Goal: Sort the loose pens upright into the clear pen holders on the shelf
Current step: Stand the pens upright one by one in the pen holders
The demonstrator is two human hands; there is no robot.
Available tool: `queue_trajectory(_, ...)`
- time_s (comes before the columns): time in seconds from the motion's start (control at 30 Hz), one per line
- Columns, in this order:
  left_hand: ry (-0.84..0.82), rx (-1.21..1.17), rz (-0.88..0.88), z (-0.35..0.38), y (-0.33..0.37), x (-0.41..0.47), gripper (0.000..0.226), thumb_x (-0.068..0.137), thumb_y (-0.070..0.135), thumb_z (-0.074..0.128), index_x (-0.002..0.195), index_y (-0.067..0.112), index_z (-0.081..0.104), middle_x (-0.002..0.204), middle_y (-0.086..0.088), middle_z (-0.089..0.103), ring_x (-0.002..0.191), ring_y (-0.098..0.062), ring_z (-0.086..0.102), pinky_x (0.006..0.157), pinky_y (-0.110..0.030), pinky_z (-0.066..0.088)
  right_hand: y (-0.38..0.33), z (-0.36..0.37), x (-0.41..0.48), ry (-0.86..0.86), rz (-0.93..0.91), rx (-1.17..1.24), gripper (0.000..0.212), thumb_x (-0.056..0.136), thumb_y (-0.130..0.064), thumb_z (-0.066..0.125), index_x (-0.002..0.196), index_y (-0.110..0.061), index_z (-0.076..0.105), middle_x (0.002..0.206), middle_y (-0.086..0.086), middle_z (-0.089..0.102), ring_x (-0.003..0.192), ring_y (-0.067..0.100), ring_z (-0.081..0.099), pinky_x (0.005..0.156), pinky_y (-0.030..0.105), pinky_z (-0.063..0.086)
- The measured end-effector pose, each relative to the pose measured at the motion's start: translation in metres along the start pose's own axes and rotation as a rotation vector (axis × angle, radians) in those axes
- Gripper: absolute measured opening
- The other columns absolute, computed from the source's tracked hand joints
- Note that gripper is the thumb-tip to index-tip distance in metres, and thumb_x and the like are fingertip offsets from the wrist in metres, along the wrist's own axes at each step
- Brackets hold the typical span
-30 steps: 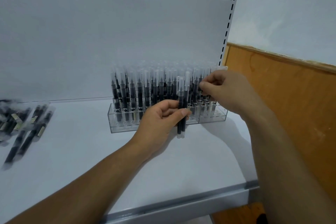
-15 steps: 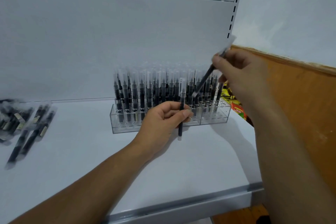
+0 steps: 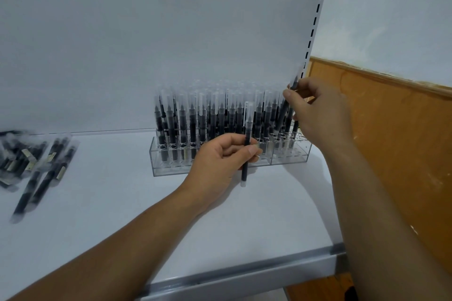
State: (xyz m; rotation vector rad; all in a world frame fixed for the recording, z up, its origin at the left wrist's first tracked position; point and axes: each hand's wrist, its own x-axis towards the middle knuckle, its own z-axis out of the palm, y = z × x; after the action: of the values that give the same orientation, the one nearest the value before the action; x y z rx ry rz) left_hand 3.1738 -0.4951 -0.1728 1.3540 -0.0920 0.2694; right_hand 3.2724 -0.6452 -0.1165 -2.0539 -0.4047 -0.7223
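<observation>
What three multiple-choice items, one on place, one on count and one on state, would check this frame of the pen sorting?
1. Where do the loose pens lie?
A. At the shelf's left end
B. On top of the holders
C. On the floor

2. How many pens does the left hand hold?
A. None
B. One
C. Three

3. How is the pen in the right hand oriented?
A. Flat on the shelf
B. Tilted, lower end among the standing pens
C. Pointing toward the camera

Answers:
1. A: the pile lies flat at the far left of the white shelf, apart from the clear pen holders.
2. B: a single upright pen is pinched between thumb and fingers, in front of the holders.
3. B: the tilted pen slants down-left from the fingers into the right end of the rows.
</observation>
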Motion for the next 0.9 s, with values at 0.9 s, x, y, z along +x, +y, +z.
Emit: queue_trajectory(0.9,-0.016,0.132,0.048,-0.003,-0.003,0.001,0.012,0.087,0.005,0.064,0.097,0.01,0.067,0.086,-0.008,0.075,0.08,-0.013,0.071,0.068,-0.017,0.053,-0.018,-0.02,-0.016,-0.663,0.079,0.186,0.012,0.081,-0.039,0.073,0.089,-0.029,0.072,0.076,-0.011,0.067,0.062,-0.001,0.057,0.057,0.016,0.045)
